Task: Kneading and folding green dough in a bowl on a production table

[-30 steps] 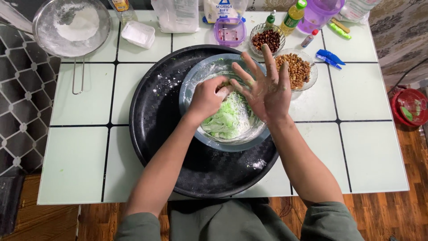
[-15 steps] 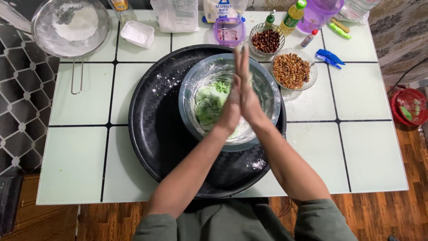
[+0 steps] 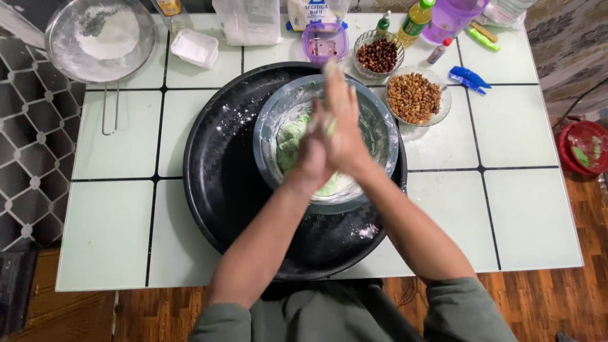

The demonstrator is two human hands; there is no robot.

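Head view: left hand [image 3: 315,152] and right hand [image 3: 345,130] now pressed palm to palm over glass bowl [image 3: 380,136], fingers flat, rolling something unseen; green dough [image 3: 290,142] uncovered in bowl on black tray [image 3: 221,183].

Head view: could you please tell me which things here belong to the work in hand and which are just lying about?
In use: left hand and right hand pressed together over the glass bowl, green dough, black tray.

Lying about: sieve, two nut bowls, purple container, blue clip.
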